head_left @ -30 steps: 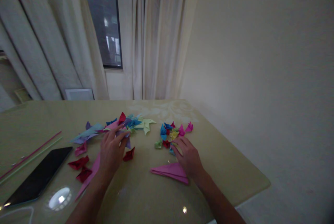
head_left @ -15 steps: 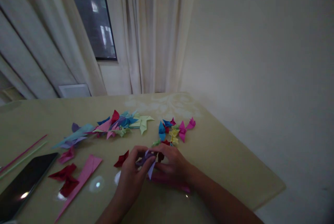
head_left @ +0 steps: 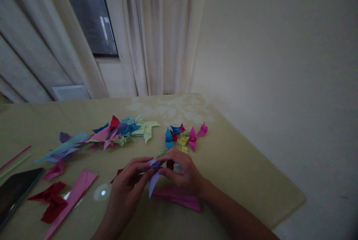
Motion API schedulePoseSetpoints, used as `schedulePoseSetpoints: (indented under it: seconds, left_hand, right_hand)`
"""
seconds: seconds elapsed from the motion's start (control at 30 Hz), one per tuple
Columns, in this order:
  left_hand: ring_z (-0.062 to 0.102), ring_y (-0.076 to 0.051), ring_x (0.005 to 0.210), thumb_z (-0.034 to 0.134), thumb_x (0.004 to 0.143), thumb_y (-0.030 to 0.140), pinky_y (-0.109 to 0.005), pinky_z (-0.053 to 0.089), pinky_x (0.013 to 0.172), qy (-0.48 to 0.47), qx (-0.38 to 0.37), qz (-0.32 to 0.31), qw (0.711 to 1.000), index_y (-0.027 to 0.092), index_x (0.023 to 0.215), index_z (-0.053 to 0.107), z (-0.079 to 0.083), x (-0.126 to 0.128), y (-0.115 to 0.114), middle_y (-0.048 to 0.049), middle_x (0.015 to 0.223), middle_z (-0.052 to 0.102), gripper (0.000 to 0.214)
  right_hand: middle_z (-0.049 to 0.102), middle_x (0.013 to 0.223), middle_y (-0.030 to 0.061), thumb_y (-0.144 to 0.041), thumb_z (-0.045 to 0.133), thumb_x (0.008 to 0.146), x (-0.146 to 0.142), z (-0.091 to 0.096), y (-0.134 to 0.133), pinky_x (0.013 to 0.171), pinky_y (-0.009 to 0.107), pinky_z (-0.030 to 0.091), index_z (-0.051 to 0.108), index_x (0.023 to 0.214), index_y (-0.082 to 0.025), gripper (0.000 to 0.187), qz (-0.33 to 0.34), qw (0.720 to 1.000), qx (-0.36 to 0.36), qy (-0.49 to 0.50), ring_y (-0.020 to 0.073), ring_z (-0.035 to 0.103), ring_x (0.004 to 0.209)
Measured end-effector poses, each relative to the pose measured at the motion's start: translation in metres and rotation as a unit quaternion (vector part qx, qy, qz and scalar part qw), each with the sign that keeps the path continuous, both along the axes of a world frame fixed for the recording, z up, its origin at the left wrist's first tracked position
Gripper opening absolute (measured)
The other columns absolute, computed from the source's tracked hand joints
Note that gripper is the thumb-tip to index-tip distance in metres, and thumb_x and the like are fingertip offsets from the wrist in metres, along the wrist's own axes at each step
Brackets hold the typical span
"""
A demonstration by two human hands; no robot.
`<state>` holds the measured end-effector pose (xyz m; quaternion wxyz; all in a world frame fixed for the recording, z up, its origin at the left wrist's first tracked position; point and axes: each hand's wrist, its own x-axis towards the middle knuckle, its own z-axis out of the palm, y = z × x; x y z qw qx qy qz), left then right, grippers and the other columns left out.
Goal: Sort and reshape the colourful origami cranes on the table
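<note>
Between both hands is a purple folded paper piece (head_left: 153,181), its pointed end hanging down toward the table. My left hand (head_left: 129,182) pinches it from the left, thumb and fingers closed on it. From the other side my right hand (head_left: 181,169) grips its upper right part with thumb and fingertips. Under my right hand lies a pink folded paper strip (head_left: 179,196). A dark red folded paper piece (head_left: 116,174) shows partly behind my left hand. Just beyond my right hand sits a group of small folded paper pieces, among them a yellow one (head_left: 183,142) and a blue one (head_left: 169,138).
A pile of colourful folded paper (head_left: 123,130) spreads across the table's back left. Nearer are red folded pieces (head_left: 54,202), a long pink paper strip (head_left: 74,199), a phone (head_left: 19,191) and two thin sticks (head_left: 15,158). The table (head_left: 251,180) ends at a wall on the right.
The purple paper has turned, and its point now hangs longer and lower. My left hand has moved slightly left and its fingers lie flatter. The view has shifted a little to the right.
</note>
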<state>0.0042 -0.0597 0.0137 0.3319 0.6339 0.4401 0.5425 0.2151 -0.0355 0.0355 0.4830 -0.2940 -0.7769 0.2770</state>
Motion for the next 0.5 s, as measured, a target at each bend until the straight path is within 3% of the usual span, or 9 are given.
schedulePoseSetpoints:
  seconds: [0.2,0.3,0.4,0.5]
  left_hand:
    - [0.077,-0.022,0.099,0.073,0.094,0.041,-0.030,0.069,0.077,0.054,0.036,-0.011,0.998,0.029,0.097,0.081,-0.004,0.000,0.001,-0.0062,0.113,0.077,0.015]
    - [0.075,-0.024,0.113,0.064,0.100,0.038,-0.034,0.067,0.090,0.102,0.054,-0.028,0.993,0.033,0.108,0.081,-0.006,-0.001,0.002,-0.0052,0.125,0.076,0.019]
    - [0.067,-0.026,0.129,0.058,0.104,0.035,-0.042,0.062,0.104,0.130,0.063,-0.023,0.989,0.033,0.124,0.075,-0.007,-0.002,0.002,-0.0061,0.139,0.070,0.027]
    - [0.067,-0.026,0.129,0.056,0.104,0.034,-0.043,0.061,0.104,0.151,0.072,-0.009,0.986,0.032,0.126,0.074,-0.006,-0.001,0.000,-0.0063,0.139,0.069,0.028]
  right_hand:
    - [0.067,0.092,0.0045,-0.046,0.068,0.101,0.002,0.003,0.002,0.072,0.028,0.054,0.076,0.099,-0.021,0.026,0.040,0.998,-0.048,-0.008,0.0154,0.063,0.075]
    - [0.067,0.088,0.0042,-0.043,0.065,0.103,0.010,0.006,0.008,0.074,0.028,0.053,0.074,0.094,-0.021,0.026,0.027,0.999,-0.037,-0.023,0.0166,0.063,0.078]
    - [0.067,0.084,0.0031,-0.042,0.064,0.102,0.032,0.013,0.021,0.071,0.028,0.052,0.071,0.092,-0.021,0.024,-0.058,0.998,-0.031,-0.007,0.0168,0.062,0.075]
    - [0.065,0.079,0.0016,-0.044,0.065,0.097,0.070,0.021,0.039,0.063,0.026,0.050,0.066,0.091,-0.020,0.024,-0.194,0.979,-0.047,0.036,0.0154,0.060,0.067]
